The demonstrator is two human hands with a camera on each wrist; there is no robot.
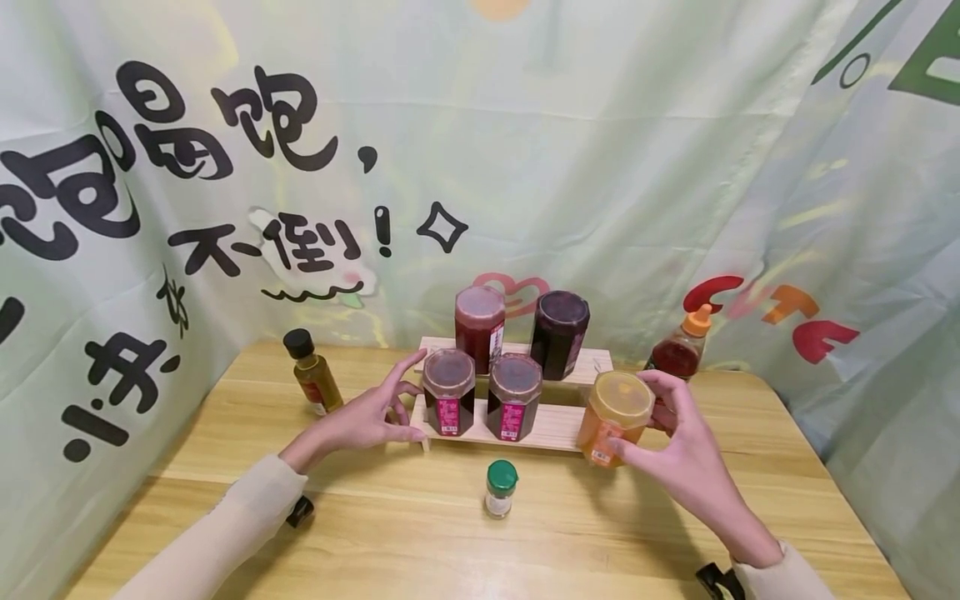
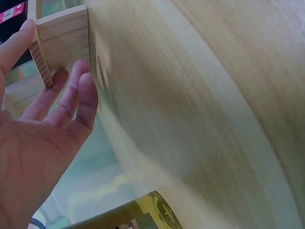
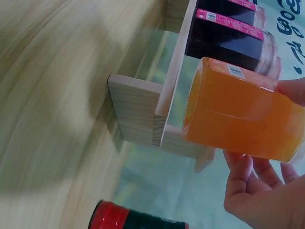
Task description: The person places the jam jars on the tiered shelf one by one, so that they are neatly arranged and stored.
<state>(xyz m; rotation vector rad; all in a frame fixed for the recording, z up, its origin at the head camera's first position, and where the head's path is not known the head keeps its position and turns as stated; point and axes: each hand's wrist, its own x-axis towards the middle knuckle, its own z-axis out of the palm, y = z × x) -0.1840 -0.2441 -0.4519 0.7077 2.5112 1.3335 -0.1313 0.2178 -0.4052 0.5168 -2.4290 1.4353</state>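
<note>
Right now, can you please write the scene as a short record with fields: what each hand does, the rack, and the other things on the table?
left hand: the left hand touches the left end of the two-step wooden rack, fingers fairly straight
right hand: the right hand grips the orange jar with yellow lid at the rack's right end
rack, lower step: two dark jars with pink labels
rack, upper step: red jar, dark purple jar
table: wooden table, green-capped small shaker, black-capped yellow oil bottle, orange-capped red sauce bottle

place: staged booth; printed banner (image 1: 525,150) walls | wooden table (image 1: 420,533)
</note>
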